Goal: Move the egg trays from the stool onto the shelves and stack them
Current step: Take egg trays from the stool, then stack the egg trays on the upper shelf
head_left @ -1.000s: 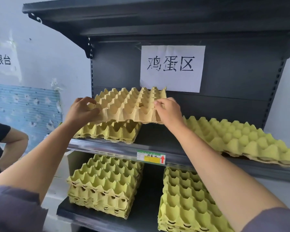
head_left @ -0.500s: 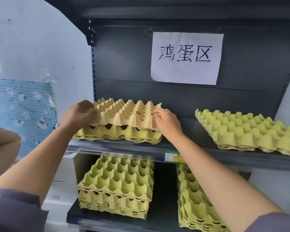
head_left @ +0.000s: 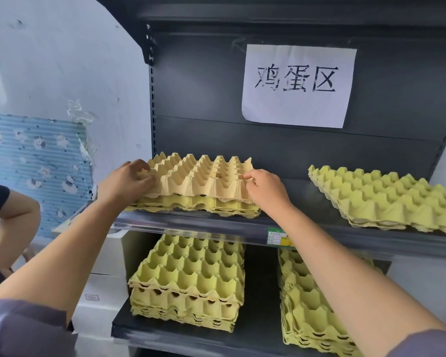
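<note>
A tan egg tray (head_left: pixel 198 176) lies on top of a yellow-green tray (head_left: pixel 191 205) at the left of the upper shelf (head_left: pixel 191 224). My left hand (head_left: pixel 125 182) grips the tan tray's left edge with curled fingers. My right hand (head_left: pixel 267 188) pinches its front right corner. Another stack of yellow-green trays (head_left: pixel 386 197) lies at the right of the same shelf. The stool is out of view.
On the lower shelf (head_left: pixel 258 328) stand two stacks of yellow-green trays, one on the left (head_left: pixel 191 279) and one on the right (head_left: pixel 309 305). A paper sign (head_left: pixel 298 85) hangs on the dark back panel. Another person's arm (head_left: pixel 16 215) is at the far left.
The tan tray has come down from a tilted position above the yellow-green tray and now sits flat on it. Both hands stayed on its edges.
</note>
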`<state>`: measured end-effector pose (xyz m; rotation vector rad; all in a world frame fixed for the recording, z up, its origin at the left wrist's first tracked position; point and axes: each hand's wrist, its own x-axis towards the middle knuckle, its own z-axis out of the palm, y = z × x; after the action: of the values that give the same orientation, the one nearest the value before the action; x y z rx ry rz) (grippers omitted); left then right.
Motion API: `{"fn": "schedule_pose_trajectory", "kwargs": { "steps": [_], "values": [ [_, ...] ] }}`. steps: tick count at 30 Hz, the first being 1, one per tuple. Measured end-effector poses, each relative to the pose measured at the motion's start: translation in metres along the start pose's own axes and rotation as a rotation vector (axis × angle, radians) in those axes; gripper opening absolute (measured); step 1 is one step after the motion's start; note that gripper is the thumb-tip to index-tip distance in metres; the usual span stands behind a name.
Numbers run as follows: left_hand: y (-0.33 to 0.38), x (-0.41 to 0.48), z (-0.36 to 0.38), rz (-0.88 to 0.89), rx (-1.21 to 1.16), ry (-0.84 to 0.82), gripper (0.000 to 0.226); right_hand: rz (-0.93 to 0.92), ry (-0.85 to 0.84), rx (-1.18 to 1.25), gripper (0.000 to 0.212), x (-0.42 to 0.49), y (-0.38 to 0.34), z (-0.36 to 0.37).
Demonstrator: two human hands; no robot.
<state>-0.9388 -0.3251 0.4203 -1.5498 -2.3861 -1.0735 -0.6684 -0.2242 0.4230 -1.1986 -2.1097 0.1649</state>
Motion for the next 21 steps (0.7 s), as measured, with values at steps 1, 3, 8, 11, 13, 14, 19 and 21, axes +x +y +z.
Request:
{"fn": "schedule_pose_trajectory", "kwargs": {
  "steps": [1, 3, 8, 11, 13, 14, 19, 21],
  "values": [
    [0.001, -0.001, 0.001, 0.000, 0.035, 0.006, 0.056, -0.005, -0.014, -0.015, 0.038, 0.000, 0.001, -0.001],
    [0.003, -0.002, 0.001, 0.003, 0.112, 0.014, 0.058, -0.011, -0.027, -0.027, 0.038, -0.001, 0.001, -0.002],
    [0.017, -0.006, 0.005, 0.044, 0.198, 0.083, 0.047, -0.032, 0.018, 0.047, 0.035, -0.005, 0.001, -0.005],
    [0.032, -0.007, 0.008, 0.110, 0.170, 0.129, 0.033, -0.066, 0.086, 0.001, 0.034, -0.010, 0.005, -0.016],
    [0.040, -0.009, 0.008, 0.145, 0.169, 0.168, 0.036, -0.104, 0.109, -0.067, 0.033, -0.013, 0.008, -0.024],
    [0.045, -0.011, 0.009, 0.168, 0.167, 0.187, 0.035, -0.123, 0.125, -0.109, 0.032, -0.016, 0.012, -0.029],
    [0.098, -0.031, 0.019, 0.315, 0.180, 0.225, 0.027, -0.191, 0.212, -0.267, 0.032, -0.037, 0.041, -0.064],
    [0.130, -0.044, 0.027, 0.374, 0.185, 0.223, 0.027, -0.200, 0.239, -0.301, 0.032, -0.050, 0.058, -0.085]
  ]
}}
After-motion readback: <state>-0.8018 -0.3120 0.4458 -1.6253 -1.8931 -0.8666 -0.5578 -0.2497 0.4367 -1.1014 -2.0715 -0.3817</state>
